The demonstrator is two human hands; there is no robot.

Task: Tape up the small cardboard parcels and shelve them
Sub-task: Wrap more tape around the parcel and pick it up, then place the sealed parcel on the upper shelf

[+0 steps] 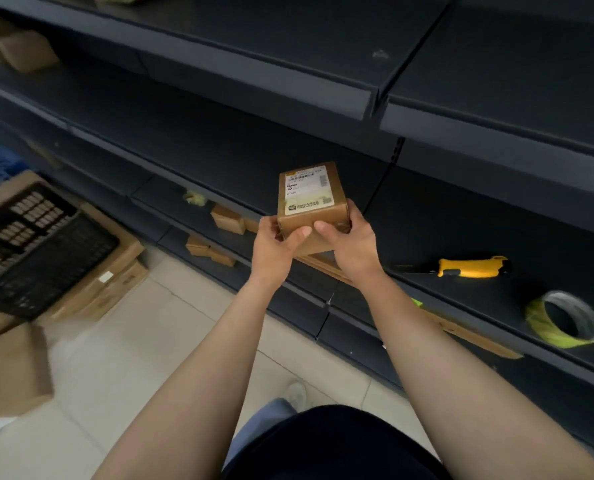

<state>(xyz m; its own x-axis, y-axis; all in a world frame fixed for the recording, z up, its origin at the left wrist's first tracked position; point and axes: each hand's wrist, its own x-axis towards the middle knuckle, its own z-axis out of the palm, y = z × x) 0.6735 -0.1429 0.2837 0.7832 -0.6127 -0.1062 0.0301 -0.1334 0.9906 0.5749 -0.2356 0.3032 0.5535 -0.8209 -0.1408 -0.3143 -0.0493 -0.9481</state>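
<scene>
Gripping parcel [309,199] by its near end with left hand [276,244] and right hand [349,240], both wrapped round it. Holding it just above shelf [444,233] front edge, label up, long axis pointing into shelf — probably needing only a straight push forward.

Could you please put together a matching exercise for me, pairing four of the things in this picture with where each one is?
Things:
1. small brown cardboard parcel with a white label
2. yellow-handled utility knife
3. yellow-green roll of tape
4. black plastic crate

Places:
A. resting on cardboard boxes at the far left
B. on the dark shelf, nearest the right edge of the view
C. gripped by the left hand and the right hand
D. lying on the dark shelf, just right of the right hand

Pairs: 1-C, 2-D, 3-B, 4-A
</scene>
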